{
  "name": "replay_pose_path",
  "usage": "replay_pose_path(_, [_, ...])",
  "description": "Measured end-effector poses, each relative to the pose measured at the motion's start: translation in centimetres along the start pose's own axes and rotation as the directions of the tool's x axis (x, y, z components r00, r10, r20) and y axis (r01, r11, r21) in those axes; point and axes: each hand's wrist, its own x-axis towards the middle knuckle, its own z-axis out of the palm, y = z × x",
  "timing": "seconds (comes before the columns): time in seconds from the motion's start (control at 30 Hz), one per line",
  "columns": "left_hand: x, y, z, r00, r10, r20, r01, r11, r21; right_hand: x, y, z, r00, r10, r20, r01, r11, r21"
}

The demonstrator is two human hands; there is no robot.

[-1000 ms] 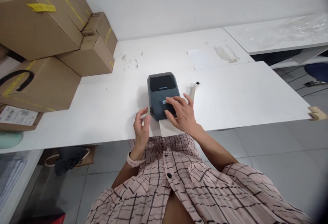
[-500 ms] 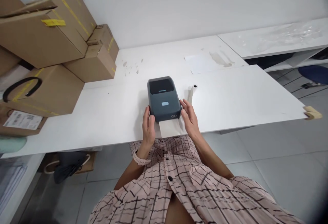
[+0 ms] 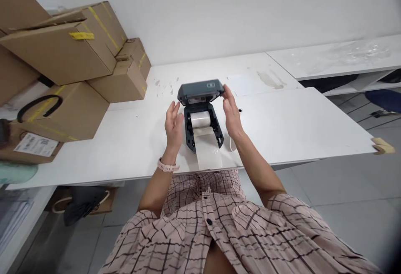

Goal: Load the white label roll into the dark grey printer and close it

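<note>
A dark grey label printer (image 3: 204, 82) sits on the table in front of me, its lid raised. Inside lies a white label roll (image 3: 200, 119), and a paper strip (image 3: 207, 153) runs from it out over the front edge toward me. My left hand (image 3: 173, 128) is beside the lid's left side, fingers apart and holding nothing. At the lid's right corner, the fingertips of my right hand (image 3: 231, 113) touch the edge, fingers stretched out. Behind that hand a small rolled item is mostly hidden; only its dark end (image 3: 240, 110) shows.
Cardboard boxes (image 3: 59, 52) with yellow tape are stacked on the left of the white table (image 3: 288, 123). A sheet of paper (image 3: 246, 84) lies toward the wall. Clear plastic (image 3: 354, 50) rests on the right-hand counter. A tan corner guard (image 3: 382, 145) covers the table's right corner.
The printer lid has swung up from shut to open, revealing the roll inside. Both hands have risen from the printer's lower sides to beside the lid.
</note>
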Motion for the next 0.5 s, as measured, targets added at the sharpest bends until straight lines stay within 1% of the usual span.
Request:
replay_pose_path(0.03, [0.8, -0.7, 0.1, 0.999, -0.044, -0.007, 0.045, 0.999, 0.021, 1.6, 0.1, 0.2, 1.0, -0.028, 0.012, 0.029, 0.998, -0.058])
replay_pose_path(0.1, [1.7, -2.4, 0.4, 0.979, -0.202, 0.009, 0.2, 0.975, 0.097, 4.8, 0.6, 0.7, 0.996, -0.084, 0.033, 0.088, 0.98, -0.176])
replay_pose_path(0.17, [1.6, -4.2, 0.8, 0.941, -0.337, 0.026, 0.329, 0.931, 0.159, 7.6, 1.7, 1.2, 0.99, -0.129, 0.054, 0.139, 0.952, -0.272])
replay_pose_path(0.2, [1.4, -4.9, 1.0, 0.927, -0.374, 0.029, 0.364, 0.914, 0.178, 9.0, 2.2, 1.4, 0.987, -0.147, 0.062, 0.159, 0.936, -0.314])
replay_pose_path(0.23, [1.1, -5.5, 1.1, 0.921, -0.389, 0.027, 0.378, 0.907, 0.187, 10.2, 2.8, 1.6, 0.984, -0.162, 0.07, 0.176, 0.918, -0.355])
replay_pose_path(0.3, [0.7, -6.1, 1.4, 0.923, -0.384, 0.014, 0.375, 0.907, 0.191, 12.4, 3.7, 1.8, 0.982, -0.167, 0.086, 0.188, 0.879, -0.438])
replay_pose_path(0.37, [0.4, -6.3, 1.5, 0.93, -0.368, -0.004, 0.362, 0.914, 0.184, 14.2, 4.2, 2.0, 0.988, -0.132, 0.085, 0.157, 0.854, -0.496])
replay_pose_path(0.43, [0.3, -6.2, 1.5, 0.934, -0.357, -0.018, 0.355, 0.918, 0.178, 15.3, 4.2, 2.2, 0.993, -0.089, 0.083, 0.119, 0.843, -0.524])
replay_pose_path(0.5, [0.3, -6.0, 1.4, 0.938, -0.346, -0.021, 0.344, 0.923, 0.171, 15.5, 3.6, 2.2, 0.99, -0.092, 0.104, 0.134, 0.829, -0.542])
